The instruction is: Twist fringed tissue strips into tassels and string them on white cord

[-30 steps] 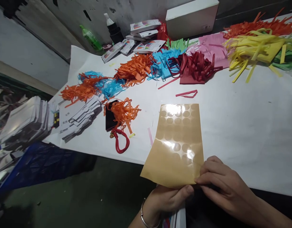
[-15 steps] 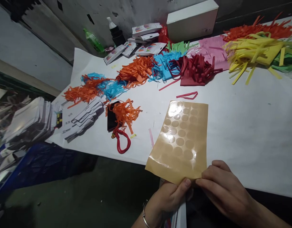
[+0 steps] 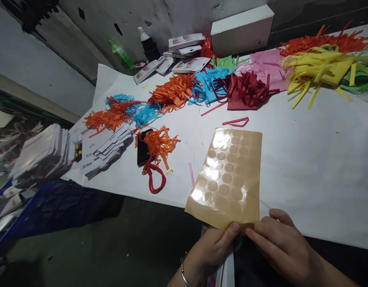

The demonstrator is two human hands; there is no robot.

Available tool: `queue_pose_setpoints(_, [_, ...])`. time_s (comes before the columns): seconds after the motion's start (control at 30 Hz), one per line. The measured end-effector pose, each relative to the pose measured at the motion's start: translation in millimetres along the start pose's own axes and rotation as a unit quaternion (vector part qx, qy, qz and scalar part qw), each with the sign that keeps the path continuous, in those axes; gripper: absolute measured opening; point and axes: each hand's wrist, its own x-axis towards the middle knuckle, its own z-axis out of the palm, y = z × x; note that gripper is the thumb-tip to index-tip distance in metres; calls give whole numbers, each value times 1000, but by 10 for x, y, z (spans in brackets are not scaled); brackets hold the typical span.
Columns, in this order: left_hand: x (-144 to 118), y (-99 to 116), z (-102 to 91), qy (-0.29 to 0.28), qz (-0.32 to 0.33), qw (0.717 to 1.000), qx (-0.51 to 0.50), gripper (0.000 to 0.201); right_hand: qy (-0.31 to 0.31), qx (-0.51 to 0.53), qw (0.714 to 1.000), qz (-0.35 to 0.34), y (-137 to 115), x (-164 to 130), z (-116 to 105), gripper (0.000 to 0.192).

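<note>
- At the near table edge, the left hand (image 3: 215, 247) pinches the bottom edge of the tan sticker sheet (image 3: 228, 179), thumb on top.
- The right hand (image 3: 281, 247) touches the same corner with curled fingertips; whether it grips, I cannot tell.
- The sheet's long axis runs away from both hands, over the white table (image 3: 315, 159), toward the dark red paper fringe (image 3: 246, 89).

sticker sheet (image 3: 228, 175) lies on the table (image 3: 315, 159), paper fringes (image 3: 246, 85) behind it.

Left hand (image 3: 215, 247) and right hand (image 3: 281, 247) pinch the sticker sheet's (image 3: 228, 175) near edge over the table (image 3: 315, 167)
</note>
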Motion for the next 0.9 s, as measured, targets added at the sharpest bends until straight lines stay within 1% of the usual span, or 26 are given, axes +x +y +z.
queue_pose_setpoints(0.13, [-12,-7,33,22,-11,999,-23,66,24,28,999,23,15,-25,19,24])
queue_pose_setpoints(0.23, [-20,-23,60,31,-10,999,-31,64,16,26,999,40,44,18,28,27])
queue_pose_setpoints(0.37, [-26,-3,88,34,-17,998,-54,62,34,26,999,6,57,5,17,32])
queue_pose_setpoints(0.5, [-7,54,112,44,-5,998,-52,62,30,-7,999,-45,49,-99,15,37])
queue_pose_setpoints(0.63, [23,-2,111,17,-4,999,-41,66,34,-32,997,-67,76,-158,63,43])
queue_pose_setpoints(0.7, [28,-68,107,13,-5,999,-30,67,31,-22,998,-53,77,-169,66,43])
queue_pose_setpoints(0.77, [29,-127,110,27,-4,999,-30,65,19,8,999,-37,40,-173,17,40])
queue_pose_setpoints(0.83, [31,-168,113,47,-6,998,-28,66,23,45,998,-23,-40,-174,-87,36])
queue_pose_setpoints(0.9, [34,-190,96,59,-12,998,-21,72,42,80,996,10,-145,-178,-213,36])
